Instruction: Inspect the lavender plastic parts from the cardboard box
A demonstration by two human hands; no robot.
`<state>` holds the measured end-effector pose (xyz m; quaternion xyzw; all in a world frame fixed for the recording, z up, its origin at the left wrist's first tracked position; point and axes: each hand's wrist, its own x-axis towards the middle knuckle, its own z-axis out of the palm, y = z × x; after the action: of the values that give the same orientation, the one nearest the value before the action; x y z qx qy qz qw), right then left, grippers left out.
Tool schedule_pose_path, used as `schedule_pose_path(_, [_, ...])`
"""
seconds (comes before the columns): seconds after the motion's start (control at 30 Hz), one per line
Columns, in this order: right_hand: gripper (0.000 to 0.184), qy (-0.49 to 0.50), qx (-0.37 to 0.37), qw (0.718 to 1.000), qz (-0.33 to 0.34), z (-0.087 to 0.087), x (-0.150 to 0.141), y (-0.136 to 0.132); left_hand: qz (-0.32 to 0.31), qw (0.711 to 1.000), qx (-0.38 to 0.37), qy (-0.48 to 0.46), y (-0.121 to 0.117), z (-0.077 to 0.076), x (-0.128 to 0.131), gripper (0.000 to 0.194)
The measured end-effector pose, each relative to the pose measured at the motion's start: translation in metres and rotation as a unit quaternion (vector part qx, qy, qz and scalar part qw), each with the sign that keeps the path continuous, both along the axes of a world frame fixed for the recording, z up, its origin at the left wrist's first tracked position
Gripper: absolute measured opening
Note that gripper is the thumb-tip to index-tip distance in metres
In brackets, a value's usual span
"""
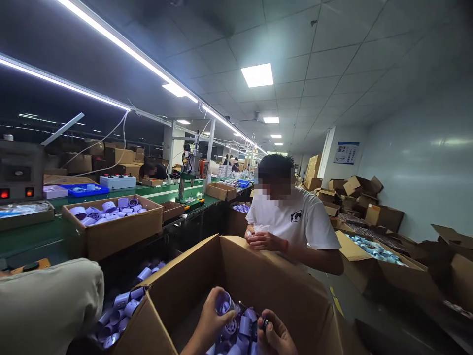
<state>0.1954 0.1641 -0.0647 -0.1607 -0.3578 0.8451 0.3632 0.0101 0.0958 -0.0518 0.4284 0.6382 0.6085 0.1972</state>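
Note:
At the bottom of the view my left hand is closed around a lilac plastic cup-shaped part, held over a large open cardboard box. My right hand is curled shut beside it, pinching a small dark piece I cannot identify. Several more lilac parts lie in the box under both hands.
A co-worker in a white T-shirt sits across the box, hands together at its far edge. Another box of lilac parts stands on the green conveyor bench at left; loose parts lie below. Cardboard boxes crowd the right floor.

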Motion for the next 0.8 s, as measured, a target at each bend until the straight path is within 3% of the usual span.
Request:
schedule_pose_path(0.1, [0.034, -0.006, -0.027, 1.000, 0.014, 0.013, 0.002, -0.013, 0.000, 1.000, 0.002, 0.019, -0.007, 0.005, 0.004, 0.048])
schedule_pose_path(0.3, [0.032, 0.005, 0.031, 0.999, 0.035, 0.040, -0.003, -0.045, -0.049, 0.991, 0.065, 0.103, -0.010, 0.005, 0.008, 0.050])
schedule_pose_path(0.5, [0.030, -0.017, 0.067, 0.997, 0.031, 0.041, -0.006, -0.050, -0.093, 0.979, 0.071, 0.168, -0.017, 0.012, 0.007, 0.054])
schedule_pose_path(0.8, [0.036, -0.030, 0.049, 0.998, 0.039, 0.043, -0.009, -0.054, -0.150, 0.976, 0.057, 0.150, -0.023, 0.016, 0.010, 0.051])
